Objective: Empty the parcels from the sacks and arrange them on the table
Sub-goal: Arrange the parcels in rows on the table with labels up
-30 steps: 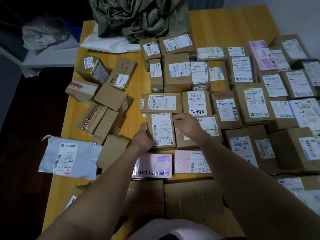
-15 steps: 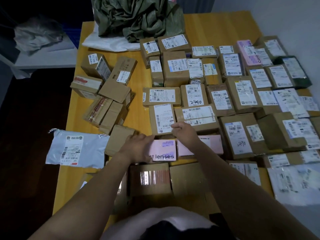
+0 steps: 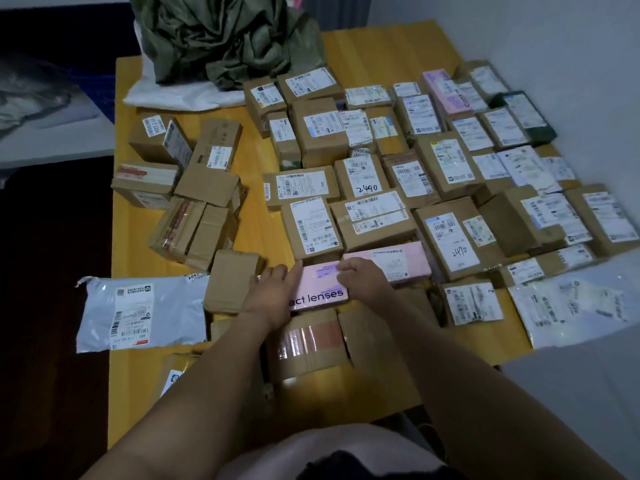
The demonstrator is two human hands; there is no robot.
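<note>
A pink contact-lens box (image 3: 320, 289) lies near the front of the wooden table (image 3: 398, 46), just below a labelled brown parcel (image 3: 313, 228). My left hand (image 3: 273, 294) grips its left end and my right hand (image 3: 363, 280) grips its right end. A second pink box (image 3: 398, 259) lies directly to its right. Several labelled brown parcels fill the table's middle and right in rows. A crumpled green sack (image 3: 225, 39) sits at the far edge on a white sack (image 3: 180, 93).
A loose pile of brown boxes (image 3: 187, 188) sits on the left, with a small plain box (image 3: 232, 280) and a grey mailer bag (image 3: 138, 313) nearer me. A taped carton (image 3: 308, 341) lies at the front edge. A white mailer (image 3: 581, 306) overhangs the right side.
Both hands left the labelled brown parcel and drew back towards me onto the pink contact-lens box, which now sits tight under that parcel. The camera view shifted.
</note>
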